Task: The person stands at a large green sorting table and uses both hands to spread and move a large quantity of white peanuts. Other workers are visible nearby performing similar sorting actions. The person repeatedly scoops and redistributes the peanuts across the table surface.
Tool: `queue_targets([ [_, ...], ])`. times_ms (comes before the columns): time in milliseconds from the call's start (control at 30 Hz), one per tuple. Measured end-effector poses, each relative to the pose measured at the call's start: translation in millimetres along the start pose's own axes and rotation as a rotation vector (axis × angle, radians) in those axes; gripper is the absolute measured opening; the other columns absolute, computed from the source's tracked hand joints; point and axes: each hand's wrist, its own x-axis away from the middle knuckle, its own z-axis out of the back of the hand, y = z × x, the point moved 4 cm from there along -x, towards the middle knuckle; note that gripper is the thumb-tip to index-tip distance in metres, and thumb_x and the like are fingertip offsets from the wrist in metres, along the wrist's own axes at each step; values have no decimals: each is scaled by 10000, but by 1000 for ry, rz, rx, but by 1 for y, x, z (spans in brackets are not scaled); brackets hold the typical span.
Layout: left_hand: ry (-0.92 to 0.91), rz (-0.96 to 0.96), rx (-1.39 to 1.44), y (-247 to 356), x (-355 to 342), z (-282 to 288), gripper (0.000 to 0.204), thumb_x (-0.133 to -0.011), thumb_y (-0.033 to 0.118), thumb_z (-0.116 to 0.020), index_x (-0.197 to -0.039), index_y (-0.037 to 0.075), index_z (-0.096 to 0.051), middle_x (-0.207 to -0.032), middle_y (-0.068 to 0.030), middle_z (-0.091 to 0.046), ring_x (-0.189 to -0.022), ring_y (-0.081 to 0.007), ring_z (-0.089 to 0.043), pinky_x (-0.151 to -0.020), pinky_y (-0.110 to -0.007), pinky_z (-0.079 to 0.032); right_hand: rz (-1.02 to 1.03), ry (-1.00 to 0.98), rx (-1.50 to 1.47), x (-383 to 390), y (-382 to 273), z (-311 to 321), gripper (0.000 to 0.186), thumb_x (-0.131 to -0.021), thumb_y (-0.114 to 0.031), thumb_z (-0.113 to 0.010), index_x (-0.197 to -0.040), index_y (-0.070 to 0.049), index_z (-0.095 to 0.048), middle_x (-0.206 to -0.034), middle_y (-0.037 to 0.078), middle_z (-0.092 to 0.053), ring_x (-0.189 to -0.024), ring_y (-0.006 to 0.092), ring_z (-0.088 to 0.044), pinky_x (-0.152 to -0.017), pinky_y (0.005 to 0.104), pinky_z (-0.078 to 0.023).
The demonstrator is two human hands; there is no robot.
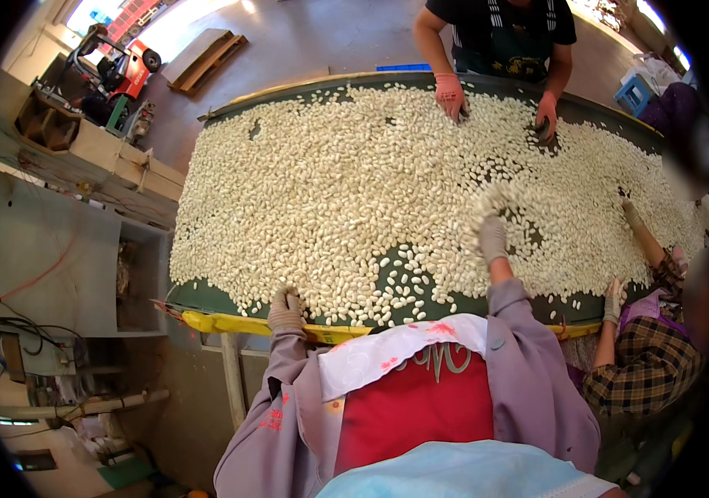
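White beans (pixel 330 183) lie in a thick layer over a long dark green belt table (pixel 193 297). My left hand (pixel 286 310), in a pale knitted glove, rests at the near edge of the beans, its fingers loosely stretched and touching the nearest ones. Farther in and to the right, my right hand (pixel 492 236), gloved too, reaches over the beans. Motion smears its fingers, and beans blur around the tips. Just right of it, thinned beans let a patch of green surface show. Another sparser patch lies between my hands.
Across the table a person in pink gloves (pixel 450 95) works in the beans. At right, a person in a checked sleeve (pixel 645 365) does likewise. Yellow edging (pixel 230 323) runs along the near side. A wooden pallet (pixel 205 60) and a red forklift (pixel 132 70) stand beyond, far left.
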Motion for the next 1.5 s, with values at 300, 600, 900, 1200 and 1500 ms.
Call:
queue_targets([
  [300, -42, -34, 112, 3, 10, -41, 216, -1015, 106, -440, -1164, -14, -542, -836, -75, -579, -556, -122, -487, -454, -256, -430, -25, -395, -672, 84, -27, 56, 331, -972, -206, -510, -1282, -129, -601, -679, -8, -531, -517, 84, -413, -474, 258, -382],
  [600, -38, -50, -51, -7, 12, -63, 244, -988, 136, -467, -1186, 45, -576, -892, -102, -635, -623, -120, -541, -541, -255, -467, 43, 228, -232, 115, 104, 95, 397, -961, -157, -445, -1349, -133, -528, -659, 107, -554, -549, 245, -506, -553, 378, -449],
  [900, -55, 32, -65, 16, 37, -86, 248, -1014, 115, -408, -1234, 60, -510, -770, -74, -604, -549, -104, -522, -448, -247, -451, 353, -663, -371, 142, -17, 57, 328, -956, -304, -528, -1258, -194, -591, -771, 74, -586, -602, 169, -558, -579, 323, -473],
  [1200, -27, -16, -145, 7, 46, -99, 258, -1000, 139, -433, -1196, 52, -577, -814, -57, -624, -617, -96, -546, -507, -239, -472, -291, -304, -556, 90, 100, 160, 301, -934, -324, -583, -1092, -79, -658, -639, 22, -551, -458, 114, -452, -436, 275, -390],
  [1500, 61, -140, -560, 30, 64, -122, 281, -962, 214, -487, -1165, 97, -642, -823, -80, -656, -675, -149, -577, -613, -323, -490, -342, 362, -348, -43, 317, 260, 324, -971, -238, -502, -1216, -57, -613, -690, 84, -606, -542, 188, -555, -490, 307, -462],
])
